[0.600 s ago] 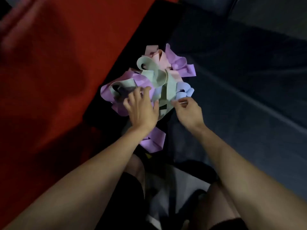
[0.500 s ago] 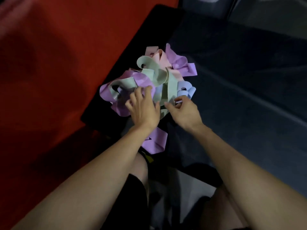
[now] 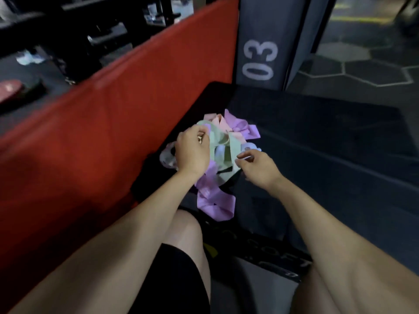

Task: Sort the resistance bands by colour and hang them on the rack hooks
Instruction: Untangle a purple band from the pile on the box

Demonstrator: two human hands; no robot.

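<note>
The left hand grips a green band in the pile; the right hand pinches a blue band.

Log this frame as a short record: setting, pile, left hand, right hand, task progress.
setting: dark mat beside a red pad; panel marked 03 behind
pile: tangled resistance bands, purple, green, pink and pale blue, unsorted
left hand: left hand on the pile's left side, fingers curled into the bands
right hand: right hand pinches a pale band at the pile's right edge
task progress: no rack or hooks in view; nothing hung
</note>
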